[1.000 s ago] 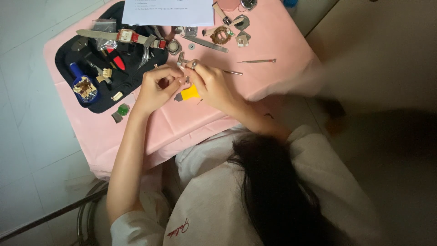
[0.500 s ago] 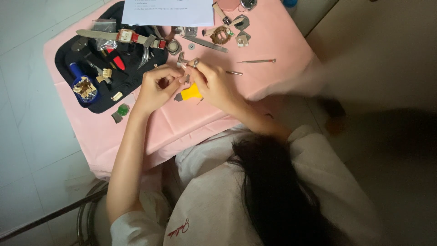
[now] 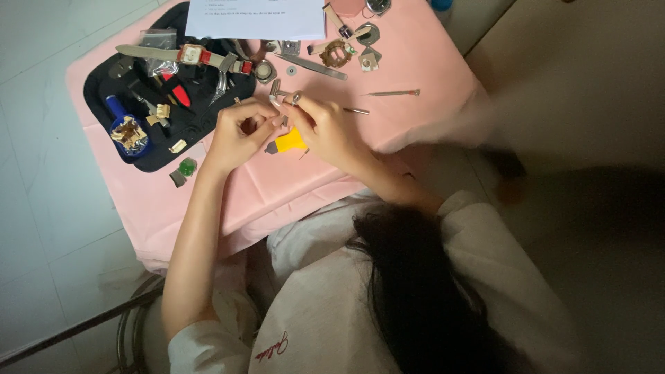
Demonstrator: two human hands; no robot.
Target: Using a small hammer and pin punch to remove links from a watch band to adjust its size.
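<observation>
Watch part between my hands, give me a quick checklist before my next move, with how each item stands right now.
1. Both hands on the piece: left hand and right hand meet over the small metal part: ok.
2. Firm grip on the part: fingers hide it: cannot tell.
3. Yellow tool within reach: lies on the pink cloth under the hands: ok.
4. Thin screwdriver at hand: lies apart to the right: ok.
5. Black tool mat tidy: crowded with bits: not ok.

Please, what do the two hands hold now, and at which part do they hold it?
Both hands, left hand and right hand, pinch a small metal part between fingertips; which part of it cannot be told.
</observation>
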